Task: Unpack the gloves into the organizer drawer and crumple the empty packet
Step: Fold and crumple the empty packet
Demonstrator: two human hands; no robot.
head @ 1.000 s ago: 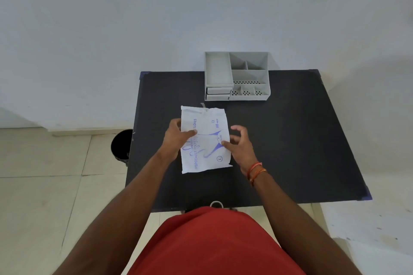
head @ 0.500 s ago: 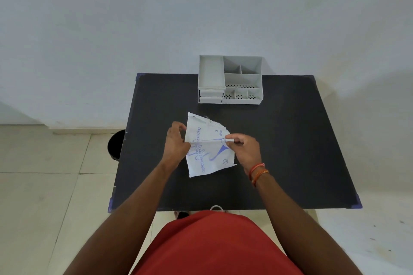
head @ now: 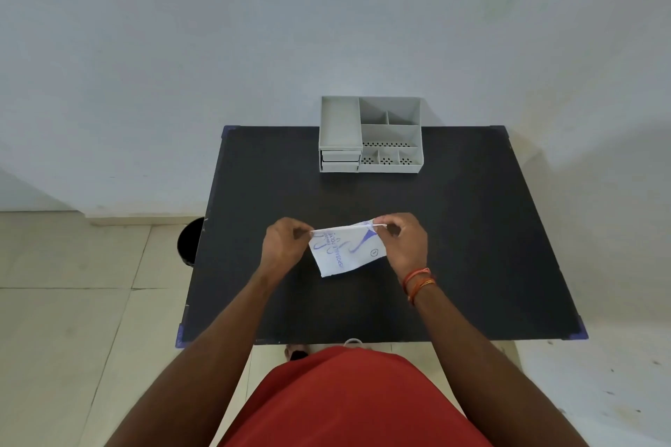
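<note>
A white glove packet (head: 346, 250) with blue print hangs over the middle of the black table (head: 472, 247), lifted off its surface. My left hand (head: 285, 243) pinches its upper left corner and my right hand (head: 403, 241) pinches its upper right corner. The top edge is stretched between them. No gloves show outside the packet. The grey organizer (head: 371, 134) stands at the table's far edge against the wall, with two small drawers (head: 339, 160) at its front left, both pushed in.
A black bin (head: 188, 241) stands on the tiled floor left of the table. The white wall rises right behind the organizer. My red clothing fills the bottom of the view at the table's near edge.
The packet lay flat on the table under both hands. Both hands have since lifted it and now hold it by its top corners, upright and turned sideways.
</note>
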